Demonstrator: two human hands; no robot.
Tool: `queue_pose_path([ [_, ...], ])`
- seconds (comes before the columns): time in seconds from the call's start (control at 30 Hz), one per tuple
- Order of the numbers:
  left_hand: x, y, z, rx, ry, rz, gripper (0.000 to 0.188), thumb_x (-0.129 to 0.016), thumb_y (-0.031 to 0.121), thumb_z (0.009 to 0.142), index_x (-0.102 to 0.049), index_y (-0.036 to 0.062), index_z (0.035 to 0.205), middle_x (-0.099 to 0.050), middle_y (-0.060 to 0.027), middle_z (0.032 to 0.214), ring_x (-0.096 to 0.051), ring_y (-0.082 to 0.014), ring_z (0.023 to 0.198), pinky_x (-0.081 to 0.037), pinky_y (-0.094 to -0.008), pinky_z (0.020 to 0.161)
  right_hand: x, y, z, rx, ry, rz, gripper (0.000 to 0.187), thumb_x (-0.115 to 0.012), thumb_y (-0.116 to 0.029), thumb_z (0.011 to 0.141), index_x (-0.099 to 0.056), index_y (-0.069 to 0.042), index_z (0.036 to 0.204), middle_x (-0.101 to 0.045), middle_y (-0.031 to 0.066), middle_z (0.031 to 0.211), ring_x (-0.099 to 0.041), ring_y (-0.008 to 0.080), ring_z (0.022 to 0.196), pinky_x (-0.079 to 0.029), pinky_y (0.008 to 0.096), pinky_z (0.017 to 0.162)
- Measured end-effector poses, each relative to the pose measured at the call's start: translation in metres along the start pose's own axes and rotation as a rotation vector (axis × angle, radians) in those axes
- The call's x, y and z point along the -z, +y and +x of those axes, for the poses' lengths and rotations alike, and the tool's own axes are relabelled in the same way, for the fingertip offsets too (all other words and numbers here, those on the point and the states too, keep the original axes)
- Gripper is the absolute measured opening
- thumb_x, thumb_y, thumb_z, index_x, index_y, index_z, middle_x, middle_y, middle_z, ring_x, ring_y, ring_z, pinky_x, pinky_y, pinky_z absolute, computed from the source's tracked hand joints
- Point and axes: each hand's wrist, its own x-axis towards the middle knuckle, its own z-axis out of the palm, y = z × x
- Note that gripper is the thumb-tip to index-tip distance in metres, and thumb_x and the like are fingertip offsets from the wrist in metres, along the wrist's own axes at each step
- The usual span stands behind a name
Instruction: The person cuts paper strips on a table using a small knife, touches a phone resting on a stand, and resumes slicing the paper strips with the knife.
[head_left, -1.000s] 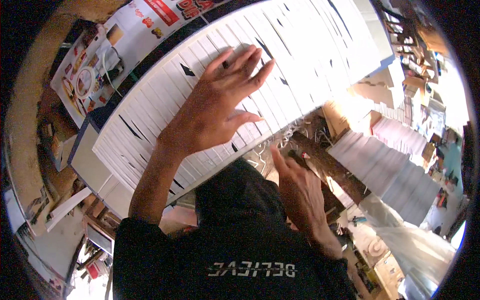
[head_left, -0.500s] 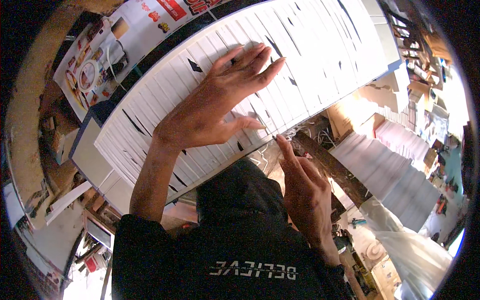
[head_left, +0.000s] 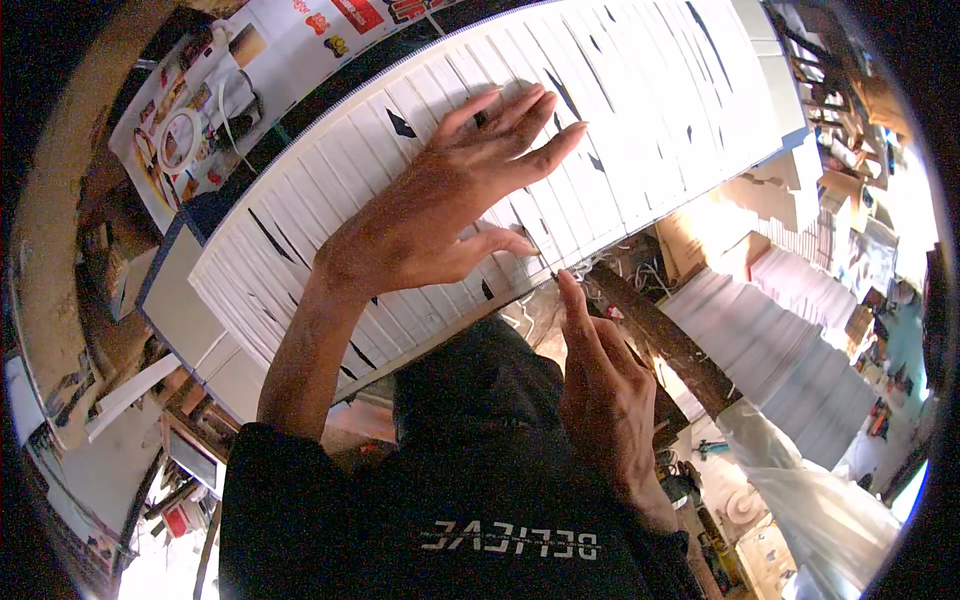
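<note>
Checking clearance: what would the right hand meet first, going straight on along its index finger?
The right hand would probably meet the white stack first; whether they touch now is unclear.

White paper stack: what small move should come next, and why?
Perhaps ease the right hand in so its index fingertip presses lightly on the near edge of the white paper stack: that fingertip points at the edge, and the left hand lies spread on top, likely steadying it.
</note>
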Motion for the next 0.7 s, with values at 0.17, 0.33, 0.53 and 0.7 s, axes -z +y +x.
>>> queue_pose_path([
  [0.17, -0.002, -0.002, -0.001, 0.001, -0.012, 0.013, 0.095, -0.075, 0.043, 0.087, -0.032, 0.0121, 0.167, -0.031, -0.0161, 0.172, -0.023, -0.0325, 0.162, -0.015, -0.0523, 0.131, 0.009, -0.006, -0.008, -0.040, -0.079, -0.118, 0.072, -0.061, 0.008, 0.092, -0.049, -0.017, 0.158, -0.065, 0.0141, 0.089, -0.070, 0.0327, 0.080, -0.058, 0.0466, 0.074],
  [0.33, 0.000, 0.000, 0.001, -0.018, -0.006, 0.037, 0.095, -0.074, 0.045, 0.088, -0.033, 0.0121, 0.166, -0.031, -0.0165, 0.172, -0.024, -0.0329, 0.161, -0.015, -0.0517, 0.132, 0.012, -0.010, -0.011, -0.094, -0.129, -0.196, 0.075, -0.060, 0.010, 0.089, -0.047, -0.015, 0.159, -0.065, 0.0150, 0.091, -0.069, 0.0344, 0.080, -0.056, 0.0491, 0.076],
  [0.53, -0.004, -0.005, -0.001, -0.022, 0.034, 0.039, 0.094, -0.075, 0.046, 0.087, -0.035, 0.0126, 0.166, -0.032, -0.0155, 0.171, -0.025, -0.0322, 0.161, -0.016, -0.0511, 0.132, 0.018, -0.015, 0.000, -0.044, -0.136, -0.147, 0.073, -0.057, 0.008, 0.089, -0.047, -0.013, 0.159, -0.067, 0.0166, 0.097, -0.070, 0.0371, 0.087, -0.056, 0.0485, 0.073],
  [0.7, 0.001, -0.004, -0.004, -0.008, 0.015, -0.021, 0.101, -0.081, 0.042, 0.081, -0.035, 0.0123, 0.165, -0.034, -0.0140, 0.171, -0.025, -0.0317, 0.161, -0.017, -0.0501, 0.132, 0.039, -0.003, -0.018, -0.249, -0.474, -0.268, 0.069, -0.056, 0.007, 0.092, -0.049, -0.013, 0.157, -0.071, 0.0180, 0.106, -0.073, 0.0356, 0.090, -0.058, 0.0458, 0.079],
])
